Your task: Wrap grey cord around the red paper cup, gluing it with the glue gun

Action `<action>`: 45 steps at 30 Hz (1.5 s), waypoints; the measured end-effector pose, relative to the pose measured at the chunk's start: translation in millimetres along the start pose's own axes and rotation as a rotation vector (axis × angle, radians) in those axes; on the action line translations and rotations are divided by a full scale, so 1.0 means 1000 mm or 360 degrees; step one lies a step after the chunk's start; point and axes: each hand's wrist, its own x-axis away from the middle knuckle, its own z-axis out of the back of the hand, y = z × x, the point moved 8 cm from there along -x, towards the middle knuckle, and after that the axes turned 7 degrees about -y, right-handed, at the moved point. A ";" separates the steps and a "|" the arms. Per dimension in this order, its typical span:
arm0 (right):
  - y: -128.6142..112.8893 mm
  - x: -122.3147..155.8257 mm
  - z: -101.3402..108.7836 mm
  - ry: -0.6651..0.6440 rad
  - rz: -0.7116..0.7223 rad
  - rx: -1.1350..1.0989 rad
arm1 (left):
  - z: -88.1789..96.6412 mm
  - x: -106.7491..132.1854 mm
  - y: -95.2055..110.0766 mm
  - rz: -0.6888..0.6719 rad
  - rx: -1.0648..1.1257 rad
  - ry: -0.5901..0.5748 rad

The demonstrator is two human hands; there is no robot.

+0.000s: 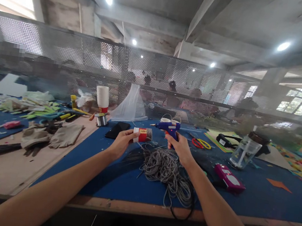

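In the head view, take the heap of grey cord (159,164) on the blue mat (96,180) as the clock's centre. The paper cup (142,135) lies sideways at ten o'clock, lifted in the left hand (123,141), whose fingers and thumb pinch it near its white end. Its far end looks wrapped in grey cord, though blur hides the turns. The right hand (181,149) is wrapped around the handle of the blue glue gun (170,127) at twelve o'clock; whether a finger presses the trigger I cannot tell. The nozzle points to nine o'clock, near the cup's grey end.

To work well here, the left fingers are best held back at the white end, away from the hot tip. A thin, even bead would suit better than a blob, with the cup turned rather than the gun. The scissors (201,143) at two o'clock lie clear of both hands.
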 end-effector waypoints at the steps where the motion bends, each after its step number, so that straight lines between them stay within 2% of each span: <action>1: -0.001 0.000 -0.002 0.0000 0.0015 -0.0004 | 0.000 0.000 0.000 0.0002 0.0000 0.0001; 9: 0.011 0.001 -0.001 0.0033 -0.0137 0.0173 | 0.001 0.002 0.003 -0.0006 -0.0019 0.0033; 13: 0.008 0.003 -0.004 -0.0004 -0.0115 0.0175 | 0.002 0.000 0.000 -0.0001 -0.0001 0.0028; 19: 0.005 0.008 -0.012 -0.0031 -0.0216 0.0284 | 0.007 -0.002 -0.002 0.0003 -0.0030 0.0101; 24: 0.005 0.007 -0.012 -0.0003 -0.0108 0.0502 | 0.009 -0.003 -0.003 -0.0006 -0.0028 0.0093; 28: 0.004 0.006 -0.010 0.0085 -0.0046 0.0852 | 0.012 -0.004 -0.003 -0.0009 -0.0051 0.0125; 34: -0.001 0.008 -0.013 0.0096 -0.0045 0.1326 | 0.015 -0.003 -0.002 -0.0008 -0.0034 0.0168; 45: -0.005 0.009 -0.016 0.0094 0.0029 0.1495 | 0.012 0.000 0.003 -0.0009 -0.0014 0.0180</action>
